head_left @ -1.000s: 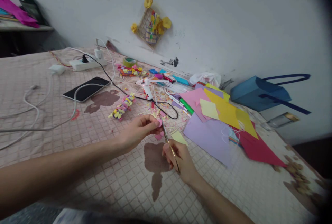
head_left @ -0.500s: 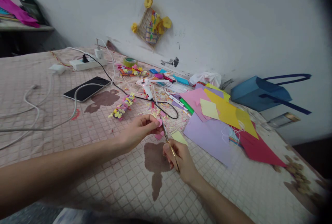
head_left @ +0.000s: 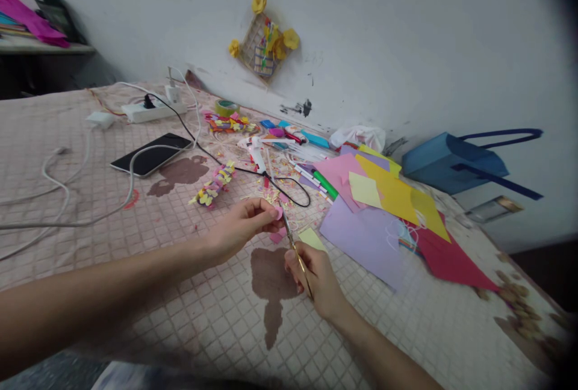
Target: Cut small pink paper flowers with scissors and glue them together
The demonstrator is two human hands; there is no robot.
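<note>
My left hand (head_left: 250,218) pinches a small piece of pink paper (head_left: 279,213) between thumb and fingers. Wrapped around the gold handles of a pair of scissors (head_left: 291,241) is my right hand (head_left: 316,272). The blades point away from me and lie right against the pink paper's edge; whether they bite into it I cannot tell. Below the left fingertips, more pink paper (head_left: 277,236) rests on the cloth, with a pale yellow piece (head_left: 312,238) to its right. A strip of pink, yellow and purple paper flowers (head_left: 213,185) lies left of my hands.
A white glue gun (head_left: 256,154) with a black cord stands among paper scraps. Coloured sheets (head_left: 361,242) and a green marker (head_left: 325,184) lie to the right, a blue bag (head_left: 451,164) beyond. At left are a tablet (head_left: 151,154), white cables and a power strip (head_left: 153,112).
Almost nothing differs. Both hands keep the same place and hold, with only a very slight shift of the scissors and the pink paper.
</note>
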